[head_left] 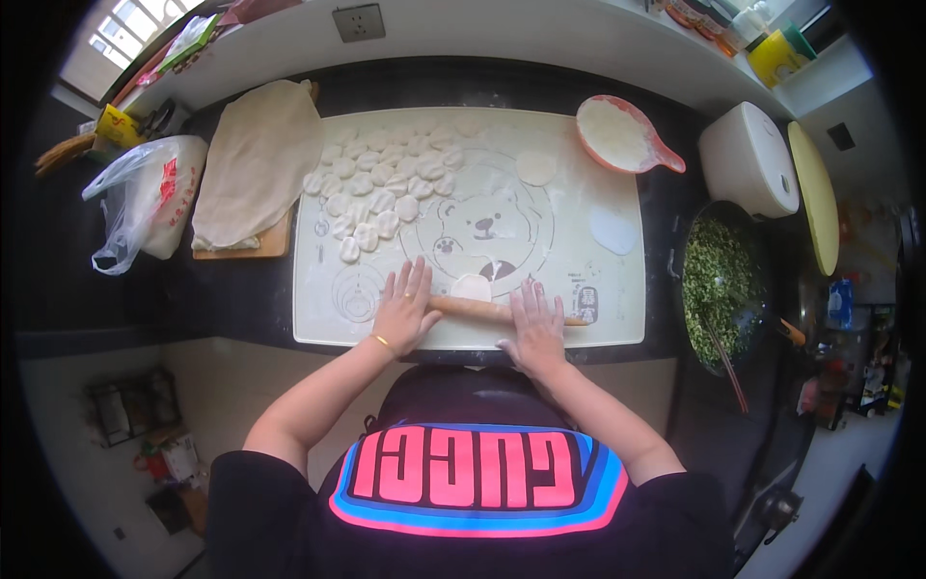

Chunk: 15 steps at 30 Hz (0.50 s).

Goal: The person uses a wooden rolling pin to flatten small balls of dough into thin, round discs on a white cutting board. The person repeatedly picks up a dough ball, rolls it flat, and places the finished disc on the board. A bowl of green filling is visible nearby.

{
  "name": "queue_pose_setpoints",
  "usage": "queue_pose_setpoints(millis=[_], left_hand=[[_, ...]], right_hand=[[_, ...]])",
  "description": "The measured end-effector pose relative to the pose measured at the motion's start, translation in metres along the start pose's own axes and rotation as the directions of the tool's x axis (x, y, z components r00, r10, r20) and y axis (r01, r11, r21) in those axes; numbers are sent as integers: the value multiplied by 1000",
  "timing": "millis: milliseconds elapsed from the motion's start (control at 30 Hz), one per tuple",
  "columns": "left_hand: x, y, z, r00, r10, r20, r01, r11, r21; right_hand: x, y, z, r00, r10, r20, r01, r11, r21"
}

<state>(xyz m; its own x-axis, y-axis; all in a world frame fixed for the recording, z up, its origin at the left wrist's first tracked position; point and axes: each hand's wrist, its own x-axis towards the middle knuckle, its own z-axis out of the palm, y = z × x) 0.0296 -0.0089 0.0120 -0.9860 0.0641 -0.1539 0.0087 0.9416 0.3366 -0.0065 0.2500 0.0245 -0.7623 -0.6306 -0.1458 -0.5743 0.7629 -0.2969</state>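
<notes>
My left hand [406,307] and my right hand [534,323] lie flat, palms down, on a wooden rolling pin [477,309] near the front edge of a pale pastry mat [598,318]. A small round of dough [472,287] lies just beyond the pin, between my hands. Several flattened dough pieces [378,188] are spread over the mat's far left part. Two rolled-out rounds lie apart on the right: one [535,167] far, one [613,231] nearer.
A cloth [256,159] covers a wooden board on the left, beside a white plastic bag [145,198]. A scoop of flour [617,135] sits at the mat's far right. A dark bowl of chopped green filling [719,280] with chopsticks and a white cooker [748,159] stand right.
</notes>
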Motion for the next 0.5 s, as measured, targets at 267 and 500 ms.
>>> queue_pose_setpoints(millis=[267,500], left_hand=[[34,-15,7,985,-128,-116,129,992,-1],[13,-9,-1,990,-116,-86,117,993,15]], right_hand=[[80,12,-6,976,88,-200,-108,990,-91],[56,12,5,984,23,-175,-43,992,-115]])
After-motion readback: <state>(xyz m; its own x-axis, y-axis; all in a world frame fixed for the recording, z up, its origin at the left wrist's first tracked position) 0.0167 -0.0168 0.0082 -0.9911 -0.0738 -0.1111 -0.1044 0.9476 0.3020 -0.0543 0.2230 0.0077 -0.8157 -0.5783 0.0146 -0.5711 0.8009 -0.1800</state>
